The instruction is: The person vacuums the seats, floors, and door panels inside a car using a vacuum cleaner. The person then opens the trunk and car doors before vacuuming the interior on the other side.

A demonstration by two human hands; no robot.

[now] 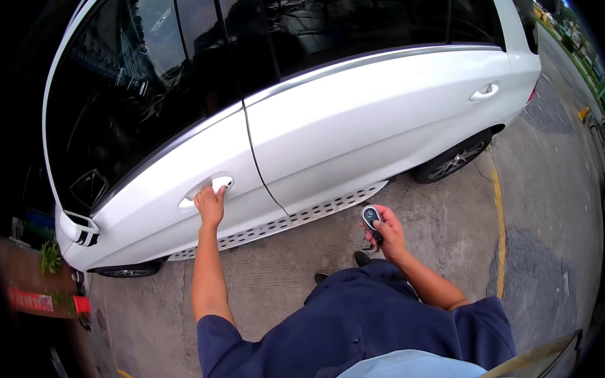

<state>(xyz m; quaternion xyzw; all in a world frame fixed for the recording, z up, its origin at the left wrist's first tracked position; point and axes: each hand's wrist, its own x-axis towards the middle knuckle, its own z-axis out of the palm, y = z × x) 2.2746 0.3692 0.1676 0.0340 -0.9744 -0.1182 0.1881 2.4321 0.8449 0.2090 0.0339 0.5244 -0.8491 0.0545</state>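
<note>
A white car stands side-on before me, its front door (167,215) at the left and its rear door (360,120) to the right. My left hand (211,203) has its fingers curled over the front door handle (223,183); the fingertips behind the handle are hidden. The front door looks closed, flush with the rear one. In my right hand (391,233) is a Mercedes-Benz car key fob (370,216), dark with a silver rim, with the thumb on its face. Something small and dark hangs below the fob.
Below the doors runs a perforated metal running board (304,219). A side mirror (79,228) juts out at the left. The rear wheel (455,157) stands on concrete beside a yellow painted line (499,231). A potted plant (51,256) and a red object (81,304) are at the far left.
</note>
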